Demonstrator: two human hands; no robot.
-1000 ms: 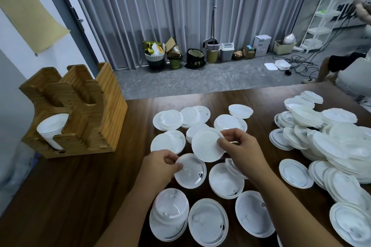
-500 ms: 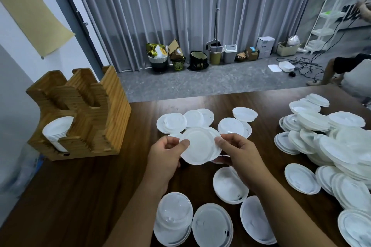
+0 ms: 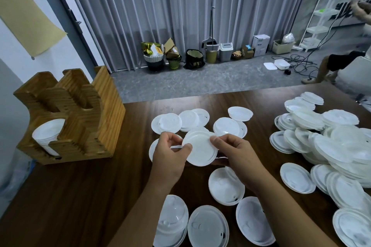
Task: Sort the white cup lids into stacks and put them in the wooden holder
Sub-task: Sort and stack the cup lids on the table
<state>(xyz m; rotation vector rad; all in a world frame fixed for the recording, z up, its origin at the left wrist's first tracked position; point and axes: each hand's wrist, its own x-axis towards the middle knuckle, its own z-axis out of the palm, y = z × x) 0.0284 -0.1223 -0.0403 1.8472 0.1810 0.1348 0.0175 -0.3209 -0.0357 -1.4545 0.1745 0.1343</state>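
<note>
Lids [image 3: 200, 149], a thin stack pinched at opposite rims above the table [image 3: 80, 196].
I read them as light, flexible, slippery plastic; my left hand [image 3: 170, 154] and right hand [image 3: 232, 151] clamp the edges, wooden holder [image 3: 96, 118] well apart.

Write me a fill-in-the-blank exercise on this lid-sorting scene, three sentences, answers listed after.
1. The held lid is gripped by ____ hands, the left hand and the right hand.
2. The wooden holder stands on the ____ side of the table.
3. The stacked lids already in the holder sit in its ____ slot.

Missing words: both; left; lowest
</note>
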